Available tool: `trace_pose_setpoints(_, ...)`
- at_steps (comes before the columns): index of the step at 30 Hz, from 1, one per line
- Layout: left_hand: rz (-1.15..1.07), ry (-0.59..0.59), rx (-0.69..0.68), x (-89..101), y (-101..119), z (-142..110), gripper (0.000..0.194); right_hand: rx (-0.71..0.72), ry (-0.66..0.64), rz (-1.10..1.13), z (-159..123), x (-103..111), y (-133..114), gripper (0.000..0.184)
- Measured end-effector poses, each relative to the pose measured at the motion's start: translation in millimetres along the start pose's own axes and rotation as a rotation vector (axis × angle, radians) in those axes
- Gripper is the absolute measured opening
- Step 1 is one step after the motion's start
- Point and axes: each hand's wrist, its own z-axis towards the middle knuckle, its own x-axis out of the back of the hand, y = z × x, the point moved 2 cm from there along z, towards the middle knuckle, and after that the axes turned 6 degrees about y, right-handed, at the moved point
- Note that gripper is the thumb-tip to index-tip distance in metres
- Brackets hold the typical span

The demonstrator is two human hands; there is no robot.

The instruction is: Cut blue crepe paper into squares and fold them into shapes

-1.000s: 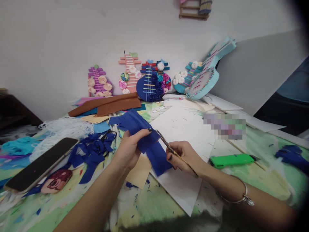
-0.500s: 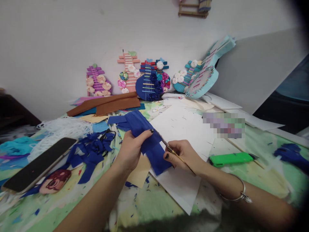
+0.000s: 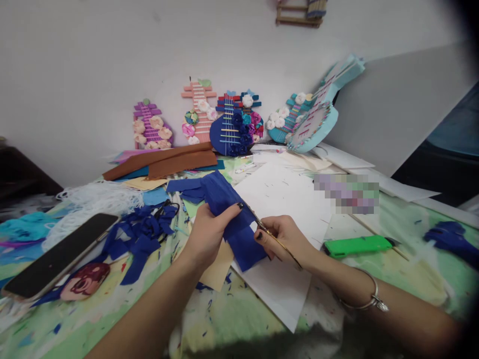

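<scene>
Blue crepe paper (image 3: 222, 192) is pinched in my left hand (image 3: 209, 229), the thumb pressed on top of it. My right hand (image 3: 282, 237) grips a pair of scissors (image 3: 262, 224), whose blades lie along the right edge of the crepe paper. Under the hands, another blue piece (image 3: 247, 249) rests over a white sheet (image 3: 284, 194); whether it joins the held paper I cannot tell. A tan piece of paper (image 3: 217, 269) lies beneath my left hand.
To the left are blue scraps (image 3: 142, 247), a phone (image 3: 60, 254) and white yarn (image 3: 97, 199). A green box cutter (image 3: 357, 246) lies at the right. Decorated guitar shapes (image 3: 226, 129) lean along the wall, behind brown paper strips (image 3: 179, 162).
My left hand and the crepe paper have shifted slightly right, towards the scissors. My right hand has barely moved.
</scene>
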Motion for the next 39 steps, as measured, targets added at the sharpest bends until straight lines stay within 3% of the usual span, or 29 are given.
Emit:
trace_pose_setpoints(20, -0.002, 0.000, 0.002, 0.9, -1.6, 1.5, 0.018, -0.070, -0.011, 0.021, 1.7, -1.9, 3.2, 0.035)
trace_pose_setpoints(26, -0.004, 0.009, 0.000, 0.0, -0.3, 1.7, 0.020, -0.072, 0.039, 0.151, 0.2, -1.1, 1.6, 0.038)
trace_pose_setpoints(32, 0.025, -0.036, 0.034, -0.7, -2.7, -0.6, 0.022, -0.074, 0.062, 0.252, 0.9, 0.5, -3.5, 0.020)
trace_pose_setpoints(39, -0.001, -0.048, 0.018, -2.2, -5.6, -0.6, 0.018, -0.073, 0.085, 0.265, -0.1, 0.3, -3.0, 0.012)
